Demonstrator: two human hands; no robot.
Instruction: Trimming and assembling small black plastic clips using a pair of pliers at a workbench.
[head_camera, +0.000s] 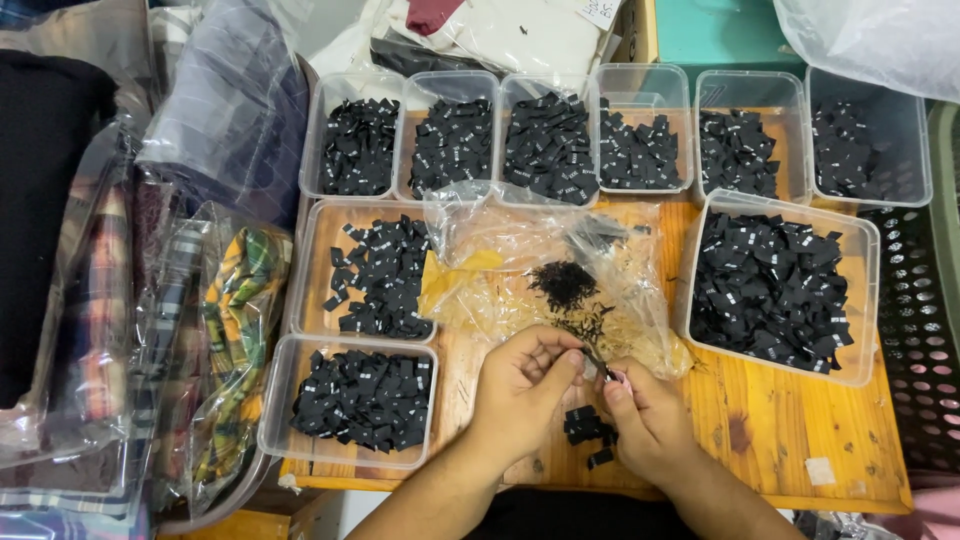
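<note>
A small black label, perhaps with a pin, is pinched between the left hand (525, 385) and right hand (640, 415) above a little finished stack (588, 430) on the wooden counter (790, 440), while plenty of pins remain loose on the plastic bag (560, 285) beyond, before the filled tubs (770, 285).

The small item pinched between the left hand (522, 385) and right hand (640, 415) is too small to identify. White markings on the black labels (768, 285) are illegible. Both forearms are cut off by the lower edge. The clear bag (870, 35) at upper right and bagged cloth (90, 330) at left run out of frame.
</note>
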